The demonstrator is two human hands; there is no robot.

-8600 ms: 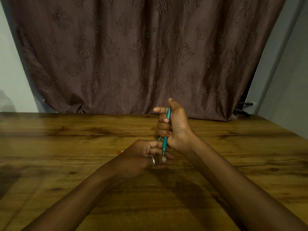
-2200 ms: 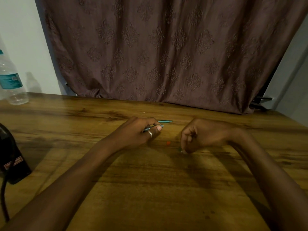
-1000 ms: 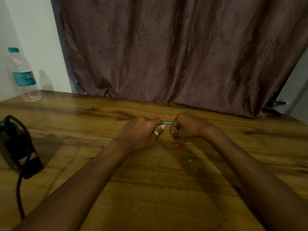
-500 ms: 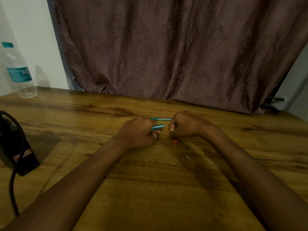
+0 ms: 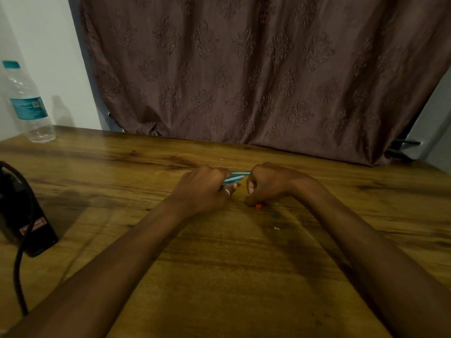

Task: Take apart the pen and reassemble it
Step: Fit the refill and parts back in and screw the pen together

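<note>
My left hand [image 5: 207,189] grips a teal pen barrel [image 5: 233,179] whose end points right, toward my right hand [image 5: 268,184]. A second, thinner teal pen piece [image 5: 240,173] shows just behind it, spanning the gap between the two hands; who holds it is hidden. My right hand's fingers are curled, knuckles up, with the fingertips down on the wooden table [image 5: 219,276]. A small orange pen part [image 5: 258,206] lies right at those fingertips. Whether the hand pinches anything is hidden. A tiny white part [image 5: 276,228] and a dark speck [image 5: 275,215] lie nearby.
A clear water bottle [image 5: 29,106] with a teal label stands at the table's far left corner. A black device [image 5: 22,211] with a thick cable sits at the left edge. A brown patterned curtain [image 5: 244,69] hangs behind the table.
Since 2.2 s ago my right hand has moved left from the loose parts up to the barrel's end. Over the last half second both hands have stayed nearly still.
</note>
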